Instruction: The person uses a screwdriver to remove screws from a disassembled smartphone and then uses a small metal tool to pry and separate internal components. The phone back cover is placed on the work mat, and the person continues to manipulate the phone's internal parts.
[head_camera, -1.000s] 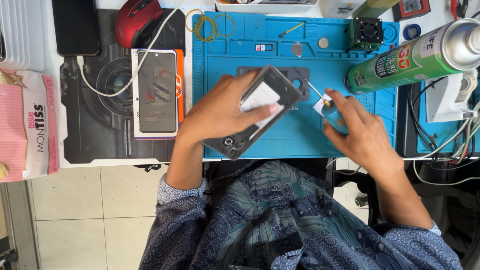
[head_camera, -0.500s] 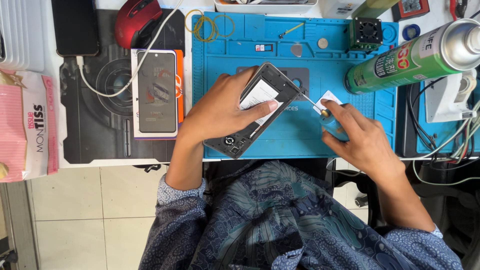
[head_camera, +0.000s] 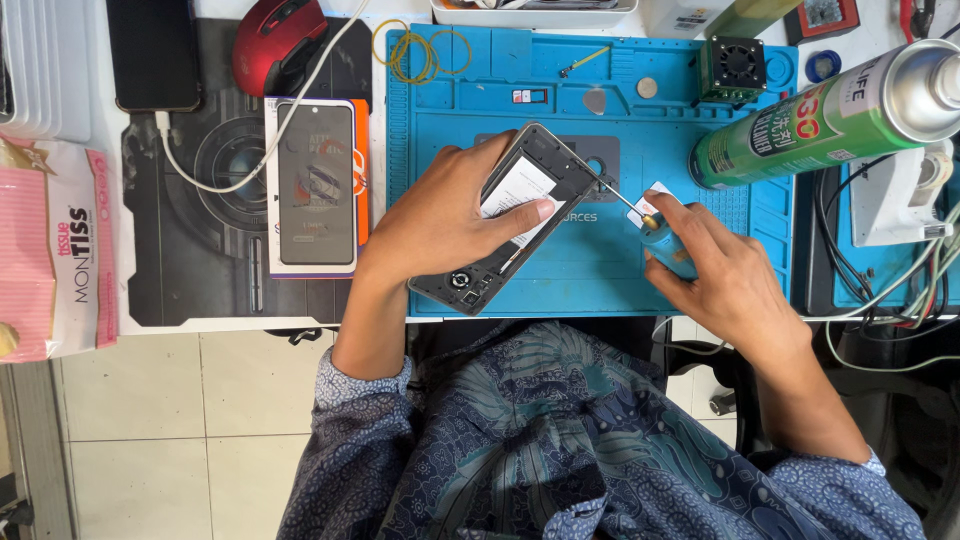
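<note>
Black and opened, the phone frame (head_camera: 505, 225) lies slantwise on the blue work mat (head_camera: 600, 270), its lower end reaching the mat's front edge and its upper end near the mat's middle. A white label shows inside it. The left hand (head_camera: 440, 220) lies over the frame and pins it down, fingers spread across its middle with the fingertips on the white label. Just to the frame's right, the right hand (head_camera: 720, 270) grasps a small blue-handled screwdriver (head_camera: 650, 225), whose thin shaft slants up and left to the frame's upper right edge; whether the tip touches a screw cannot be told.

Farther out on the mat, a green spray can (head_camera: 820, 120) lies on its side at the right back corner, beside a small black fan (head_camera: 735, 65). Yellow rubber bands (head_camera: 420, 50) sit at the mat's left back corner. Left of the mat, on a dark desk pad (head_camera: 180, 270), a second phone (head_camera: 315, 185) rests on its box, with a red mouse (head_camera: 275, 45) behind it. A pink tissue pack (head_camera: 55, 250) lies at the bench's far left edge.
</note>
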